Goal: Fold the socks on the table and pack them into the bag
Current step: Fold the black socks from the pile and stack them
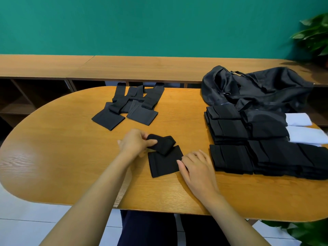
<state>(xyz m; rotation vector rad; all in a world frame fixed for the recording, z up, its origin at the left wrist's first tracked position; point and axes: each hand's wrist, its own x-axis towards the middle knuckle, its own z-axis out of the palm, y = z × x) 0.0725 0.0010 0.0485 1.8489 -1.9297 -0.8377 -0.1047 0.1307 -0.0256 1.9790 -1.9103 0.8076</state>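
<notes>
Socks are spread across an oval wooden worktop (71,148). Near the middle of the near edge lies one black sock (165,164), its lower part flat on the wood and its upper end doubled back over itself. The left hand (136,142) grips that doubled end, with thumb and fingers pinching the fabric and lifting it just off the flat part. The right hand (197,167) rests at the sock's right edge, its fingers close together and only slightly bent, their tips touching the cloth and holding it down.

By the far edge, well apart from the hands, a loose heap of unfolded socks (127,105) lies crisscrossed. Toward the right end sit stacks of folded black socks (230,132) in rows, touching one another, with a few folded white socks (301,121) just beside them at the right edge. Behind the stacks, at the far right corner, a black bag (257,89) lies slumped and crumpled. Whether its mouth is unzipped cannot be told.
</notes>
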